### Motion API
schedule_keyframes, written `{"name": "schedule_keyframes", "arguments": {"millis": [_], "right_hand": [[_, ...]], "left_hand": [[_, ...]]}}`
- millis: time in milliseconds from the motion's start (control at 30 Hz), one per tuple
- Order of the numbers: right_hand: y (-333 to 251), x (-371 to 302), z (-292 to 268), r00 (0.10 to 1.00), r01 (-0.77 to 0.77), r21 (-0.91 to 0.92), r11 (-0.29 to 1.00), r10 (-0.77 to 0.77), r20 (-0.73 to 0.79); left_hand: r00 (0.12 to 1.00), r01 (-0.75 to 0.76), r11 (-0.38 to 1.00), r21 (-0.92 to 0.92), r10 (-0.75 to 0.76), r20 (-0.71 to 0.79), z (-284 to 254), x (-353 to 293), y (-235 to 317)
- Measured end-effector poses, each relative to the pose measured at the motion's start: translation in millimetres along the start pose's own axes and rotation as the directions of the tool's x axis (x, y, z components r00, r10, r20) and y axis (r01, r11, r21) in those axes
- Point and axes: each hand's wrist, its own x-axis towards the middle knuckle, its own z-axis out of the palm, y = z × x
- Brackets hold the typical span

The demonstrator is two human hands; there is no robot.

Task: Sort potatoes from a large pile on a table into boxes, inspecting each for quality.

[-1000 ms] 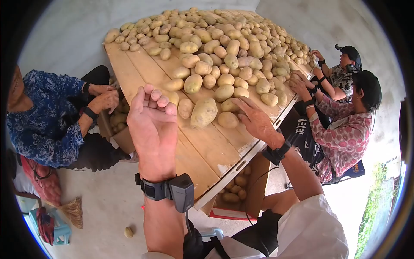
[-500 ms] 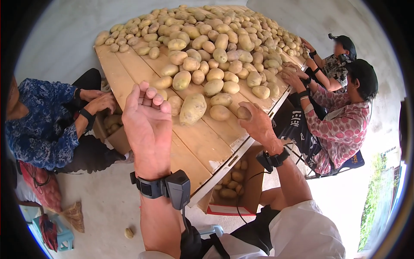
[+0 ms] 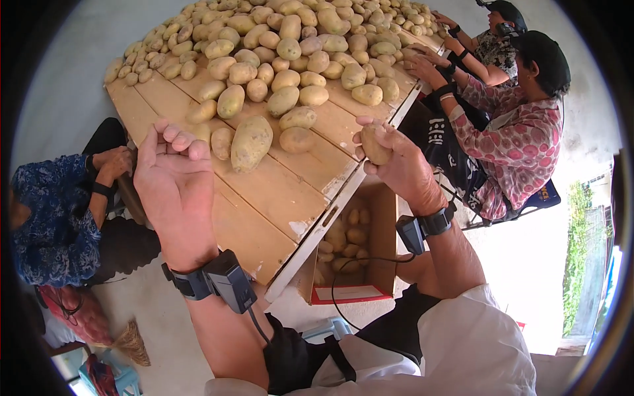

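Observation:
My right hand point(image 3: 415, 170) grips a small potato point(image 3: 376, 146) between thumb and fingers, above the right edge of the wooden table point(image 3: 277, 211). To the left, my left hand point(image 3: 178, 185) is turned palm up with its fingers loosely bent and nothing in it. Just beyond its fingertips lies a large potato point(image 3: 252, 144), with a smaller round potato point(image 3: 297, 139) to the right of that. A broad heap of potatoes point(image 3: 288, 49) covers the far part of the tabletop.
Below the table's near right edge stands a cardboard box point(image 3: 386, 228) holding several potatoes. Two people point(image 3: 502, 132) sit along the right side; another person point(image 3: 59, 204) sits at left. A red mesh sack point(image 3: 82, 317) and a blue stool point(image 3: 122, 376) are at lower left.
My right hand has lifted the small potato off the table surface toward its edge and turned it upright. My left hand stays palm up without a hold. The whole view has shifted.

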Motion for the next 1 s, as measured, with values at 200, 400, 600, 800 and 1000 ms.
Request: {"name": "schedule_keyframes", "arguments": {"millis": [200,400,600,800,1000], "right_hand": [[-16.1,-18.1,-2.8,0.978,0.052,-0.103,0.993,-0.072,-0.198],[-11.9,-51.2,-38.4,0.986,-0.036,-0.398,0.917,-0.033,-0.165],[24.7,-58.3,-63.0,0.992,-0.103,-0.893,0.438,0.109,-0.061],[45.7,-67.8,-56.9,0.919,-0.031,-0.936,0.351,0.377,0.111],[58.8,-69.9,-47.3,0.824,-0.019,-0.983,0.184,0.559,0.088]], "left_hand": [[0.971,0.097,0.995,-0.038,-0.086,0.224,-10.9,14.4,6.2],[0.962,0.136,0.99,0.03,-0.139,0.234,-5.7,13.6,-9.6],[0.965,0.157,0.984,0.085,-0.171,0.2,0.1,11.6,-21.2],[0.948,0.215,0.974,0.076,-0.227,0.221,8.9,12.1,-30.0],[0.949,0.231,0.971,0.067,-0.24,0.206,8.3,19.1,-39.2]]}}
